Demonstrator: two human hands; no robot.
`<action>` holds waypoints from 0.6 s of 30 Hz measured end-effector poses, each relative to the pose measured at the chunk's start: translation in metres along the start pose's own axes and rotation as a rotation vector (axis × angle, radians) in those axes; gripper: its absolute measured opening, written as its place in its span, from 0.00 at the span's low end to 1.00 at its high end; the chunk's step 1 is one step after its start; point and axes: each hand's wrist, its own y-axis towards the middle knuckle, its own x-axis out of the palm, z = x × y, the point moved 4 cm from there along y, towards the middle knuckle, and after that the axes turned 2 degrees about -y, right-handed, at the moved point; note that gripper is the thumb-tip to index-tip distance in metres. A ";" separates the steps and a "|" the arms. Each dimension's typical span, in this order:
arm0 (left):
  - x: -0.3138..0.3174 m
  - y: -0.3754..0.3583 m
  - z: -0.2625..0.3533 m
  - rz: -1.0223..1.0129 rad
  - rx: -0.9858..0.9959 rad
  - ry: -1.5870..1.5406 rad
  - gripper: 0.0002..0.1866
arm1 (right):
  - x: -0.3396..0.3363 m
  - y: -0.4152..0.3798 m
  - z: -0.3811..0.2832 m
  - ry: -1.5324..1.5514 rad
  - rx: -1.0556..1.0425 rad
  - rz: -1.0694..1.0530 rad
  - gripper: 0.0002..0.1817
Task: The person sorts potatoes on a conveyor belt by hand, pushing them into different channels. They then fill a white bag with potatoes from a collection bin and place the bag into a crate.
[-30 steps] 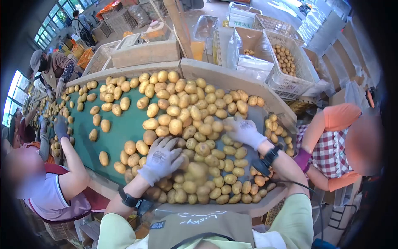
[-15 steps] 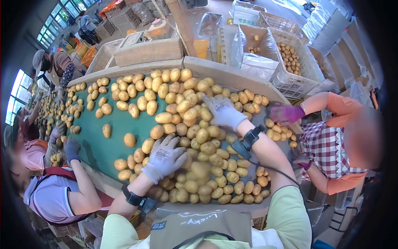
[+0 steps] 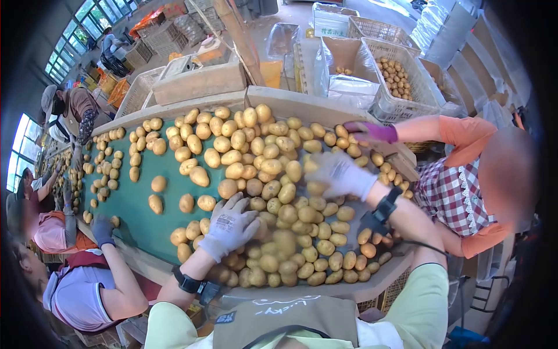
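Note:
Many potatoes (image 3: 271,189) lie heaped on the green sorting belt (image 3: 142,200) in front of me. My left hand (image 3: 232,227), in a pale work glove, rests on the near left side of the heap, its fingers spread over the potatoes and gripping none. My right hand (image 3: 340,174), gloved alike, is over the right part of the heap. It is blurred by motion; its fingers look stretched out, and no held potato shows. The potatoes beneath both palms are hidden.
A wooden rim (image 3: 308,107) borders the belt. Beyond stand a crate of potatoes (image 3: 395,78) and a plastic-lined box (image 3: 349,64). At right, a co-worker's purple glove (image 3: 372,131) reaches over the potatoes; a co-worker's grey-blue glove (image 3: 103,228) is at left.
My right hand has moved right and toward me over the heap. My left hand stays on the potatoes. The co-worker's purple glove has shifted left and farther away; loose potatoes lie differently.

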 end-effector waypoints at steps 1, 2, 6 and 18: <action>0.000 0.001 0.001 0.015 0.009 0.009 0.16 | -0.011 -0.001 0.028 0.035 0.237 0.069 0.30; 0.001 -0.001 0.003 -0.001 0.009 -0.002 0.16 | -0.019 -0.006 0.067 0.074 0.475 0.130 0.31; 0.001 0.005 0.000 0.007 0.014 0.004 0.17 | -0.025 -0.003 0.097 -0.178 0.579 0.981 0.31; -0.002 -0.010 0.022 -0.167 0.072 0.024 0.30 | 0.095 -0.069 -0.105 0.134 0.677 0.257 0.31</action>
